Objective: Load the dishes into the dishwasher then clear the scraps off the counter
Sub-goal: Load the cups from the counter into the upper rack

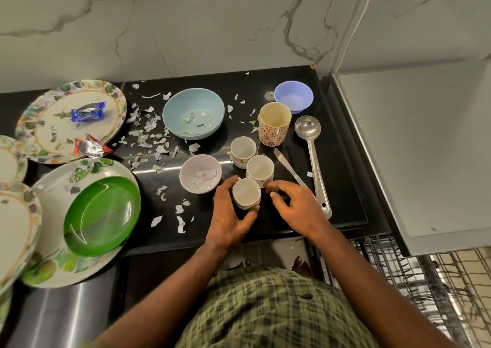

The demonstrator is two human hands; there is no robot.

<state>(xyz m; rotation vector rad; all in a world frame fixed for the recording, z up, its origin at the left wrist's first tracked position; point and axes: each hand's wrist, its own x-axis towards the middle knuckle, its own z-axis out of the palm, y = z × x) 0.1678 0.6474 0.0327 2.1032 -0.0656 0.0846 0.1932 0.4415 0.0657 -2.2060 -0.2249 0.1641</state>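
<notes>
Left hand (228, 215) curls round one of three small white cups (245, 192) at the glossy black desk's (345, 188) six o'clock edge — right hand (297, 204) hovers beside, fingers loosely bent, holding nothing. Three bowls, a tall mug (275, 124), steel ladle (312, 156) and torn paper scraps (148, 132) spread beyond — marble wall (212, 23) at twelve.

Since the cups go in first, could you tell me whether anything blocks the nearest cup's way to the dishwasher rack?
Nothing visible: left hand grips the small white cup; the wire dishwasher rack lies open below right.
</notes>
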